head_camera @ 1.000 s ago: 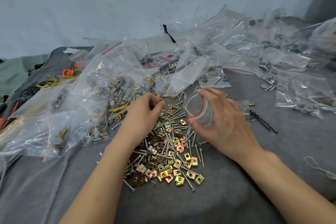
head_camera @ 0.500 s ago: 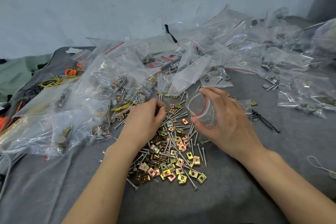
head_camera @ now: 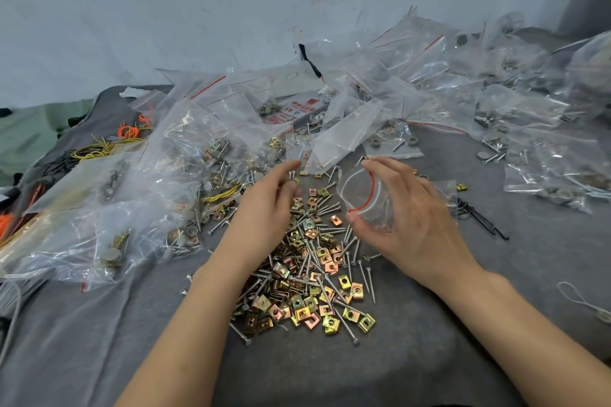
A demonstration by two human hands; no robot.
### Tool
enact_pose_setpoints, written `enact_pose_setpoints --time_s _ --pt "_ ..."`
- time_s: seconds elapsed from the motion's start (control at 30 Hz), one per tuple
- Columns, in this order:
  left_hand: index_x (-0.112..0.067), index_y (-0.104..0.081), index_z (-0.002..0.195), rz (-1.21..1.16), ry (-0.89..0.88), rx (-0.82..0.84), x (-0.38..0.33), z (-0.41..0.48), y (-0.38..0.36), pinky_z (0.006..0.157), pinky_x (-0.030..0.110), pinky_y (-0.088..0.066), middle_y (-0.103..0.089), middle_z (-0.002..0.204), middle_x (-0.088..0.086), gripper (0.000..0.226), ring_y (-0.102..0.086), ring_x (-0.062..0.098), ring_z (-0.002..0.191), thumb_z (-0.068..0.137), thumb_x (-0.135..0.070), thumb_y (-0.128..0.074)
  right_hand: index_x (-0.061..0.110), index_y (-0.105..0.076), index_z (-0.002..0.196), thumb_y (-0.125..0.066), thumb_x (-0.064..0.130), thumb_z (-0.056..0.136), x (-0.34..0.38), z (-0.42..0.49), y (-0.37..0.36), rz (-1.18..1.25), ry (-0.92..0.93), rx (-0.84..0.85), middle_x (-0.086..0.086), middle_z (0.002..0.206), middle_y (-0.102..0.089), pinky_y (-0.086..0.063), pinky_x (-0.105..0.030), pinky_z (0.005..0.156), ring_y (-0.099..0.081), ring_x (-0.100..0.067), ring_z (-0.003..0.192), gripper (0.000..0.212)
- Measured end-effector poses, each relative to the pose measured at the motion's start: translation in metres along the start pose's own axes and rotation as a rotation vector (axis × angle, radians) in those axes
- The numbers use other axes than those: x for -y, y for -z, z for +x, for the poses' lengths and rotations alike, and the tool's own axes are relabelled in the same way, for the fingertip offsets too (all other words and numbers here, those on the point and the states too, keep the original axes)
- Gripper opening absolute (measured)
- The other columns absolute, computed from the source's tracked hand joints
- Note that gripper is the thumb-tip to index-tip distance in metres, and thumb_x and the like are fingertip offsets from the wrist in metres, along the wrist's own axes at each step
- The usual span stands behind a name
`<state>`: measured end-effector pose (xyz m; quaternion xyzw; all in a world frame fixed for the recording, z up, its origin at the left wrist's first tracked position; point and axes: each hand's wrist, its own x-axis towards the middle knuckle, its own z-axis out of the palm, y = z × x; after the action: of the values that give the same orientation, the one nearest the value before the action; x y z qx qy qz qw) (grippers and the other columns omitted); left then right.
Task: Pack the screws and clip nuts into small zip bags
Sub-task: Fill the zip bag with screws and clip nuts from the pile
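I have the right hand (head_camera: 413, 228) gripping a small bag (head_camera: 365, 205). The thumb is at its near edge and the forefinger over its far edge, so the red-striped mouth gapes toward the left. The bag sits at the far right edge of the pile (head_camera: 310, 274). I cannot make out what is inside it.

The left hand (head_camera: 264, 208) is over the far left part of the pile, with the forefinger stretched out and the thumb beneath it. Its tips point toward the bag's mouth, apart from it. A small gold piece shows between forefinger and thumb. The fingers are blurred on my feed, so I cannot tell whether they pinch it or it lies on the cloth behind.

The pile is loose clip nuts (head_camera: 344, 282) and screws (head_camera: 345, 327) mixed together on the grey cloth (head_camera: 429, 357), between the two forearms.

Filled bags (head_camera: 109, 235) are heaped to the left of the pile, and more bags (head_camera: 529, 109) spread along the far right. Beyond the left heap lie yellow wire (head_camera: 99, 149) and orange ties (head_camera: 130, 131). Black ties (head_camera: 479, 220) lie just right of the right hand, and a white cord (head_camera: 582, 302) lies near the right edge. A wall (head_camera: 198, 10) stands behind.
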<state>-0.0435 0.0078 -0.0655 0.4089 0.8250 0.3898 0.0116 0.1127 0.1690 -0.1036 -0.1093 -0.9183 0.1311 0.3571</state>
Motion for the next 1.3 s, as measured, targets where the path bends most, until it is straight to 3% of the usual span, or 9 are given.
enact_pose_setpoints --time_s 0.13,0.27,0.37,0.5,0.77,1.0,1.13,1.23,1.3 --pt "-0.026 -0.057 0.116 -0.241 0.057 -0.023 -0.005 0.0 0.001 0.076 0.015 -0.049 -0.07 0.088 -0.008 0.018 -0.065 0.002 0.08 0.103 -0.016 -0.048 0.023 -0.035 0.145 -0.055 0.058 0.09 0.0 0.0 -0.001 0.004 0.001 -0.014 -0.001 0.147 -0.044 -0.034 -0.035 0.108 -0.047 -0.019 0.131 0.068" --pt "-0.018 -0.064 0.116 -0.404 0.097 -0.001 -0.011 0.0 0.003 0.087 0.025 -0.053 -0.07 0.089 -0.003 0.022 -0.064 0.004 0.079 0.103 -0.011 -0.048 0.023 -0.035 0.145 -0.056 0.058 0.09 0.0 0.0 -0.001 0.001 0.002 -0.019 -0.001 0.146 -0.045 -0.035 -0.037 0.108 -0.048 -0.019 0.131 0.068" --pt "-0.022 -0.065 0.117 -0.459 0.112 0.033 -0.012 0.0 0.006 0.084 0.02 -0.052 -0.073 0.091 -0.004 0.023 -0.066 0.004 0.081 0.102 -0.012 -0.05 0.024 -0.035 0.145 -0.056 0.058 0.09 0.0 0.0 -0.001 0.0 0.002 -0.022 -0.001 0.146 -0.045 -0.034 -0.035 0.107 -0.048 -0.018 0.131 0.068" --pt "-0.023 -0.065 0.119 -0.49 0.125 0.094 -0.013 0.0 0.006 0.076 0.013 -0.049 -0.076 0.096 -0.006 0.024 -0.071 0.006 0.089 0.102 -0.013 -0.052 0.023 -0.036 0.145 -0.056 0.058 0.09 0.0 0.001 -0.002 -0.004 0.005 -0.026 -0.001 0.146 -0.045 -0.035 -0.036 0.108 -0.047 -0.018 0.131 0.068" --pt "-0.024 -0.07 0.111 -0.527 0.131 0.119 -0.016 -0.001 0.005 0.079 0.029 -0.05 -0.076 0.094 -0.004 0.021 -0.071 0.01 0.089 0.102 -0.017 -0.051 0.023 -0.035 0.146 -0.054 0.058 0.091 0.0 0.001 -0.002 -0.011 0.012 -0.024 -0.001 0.146 -0.045 -0.035 -0.035 0.108 -0.047 -0.017 0.131 0.068" --pt "-0.02 -0.071 0.103 -0.531 0.126 0.103 -0.024 0.003 0.001 0.069 0.013 -0.05 -0.076 0.093 0.0 0.011 -0.068 0.004 0.08 0.095 -0.021 -0.063 0.023 -0.035 0.146 -0.054 0.059 0.091 0.0 0.001 -0.001 -0.013 0.009 -0.027 -0.001 0.146 -0.045 -0.034 -0.034 0.108 -0.047 -0.017 0.132 0.068" --pt "-0.018 -0.071 0.1 -0.414 0.007 0.159 -0.039 0.003 -0.011 0.076 0.018 -0.055 -0.075 0.09 -0.003 0.008 -0.069 0.004 0.083 0.094 -0.018 -0.066 0.021 -0.035 0.146 -0.055 0.057 0.09 0.001 0.001 0.0 0.001 0.009 -0.038 -0.001 0.146 -0.045 -0.035 -0.036 0.108 -0.046 -0.017 0.131 0.069" --pt "-0.021 -0.071 0.099 -0.464 -0.075 0.257 -0.053 0.003 -0.016 0.073 0.012 -0.05 -0.074 0.083 -0.013 0.011 -0.067 -0.002 0.079 0.096 -0.014 -0.063 0.018 -0.038 0.144 -0.054 0.054 0.088 0.003 0.002 0.001 0.021 0.007 -0.062 -0.003 0.143 -0.048 -0.037 -0.037 0.106 -0.049 -0.018 0.128 0.068" --pt "-0.021 -0.07 0.102 -0.486 -0.084 0.233 -0.055 0.005 -0.015 0.073 0.013 -0.05 -0.074 0.085 -0.011 0.015 -0.066 0.0 0.078 0.099 -0.014 -0.058 0.017 -0.039 0.143 -0.054 0.053 0.088 0.004 0.002 0.001 0.023 0.003 -0.073 -0.004 0.142 -0.049 -0.037 -0.036 0.105 -0.049 -0.018 0.126 0.068"
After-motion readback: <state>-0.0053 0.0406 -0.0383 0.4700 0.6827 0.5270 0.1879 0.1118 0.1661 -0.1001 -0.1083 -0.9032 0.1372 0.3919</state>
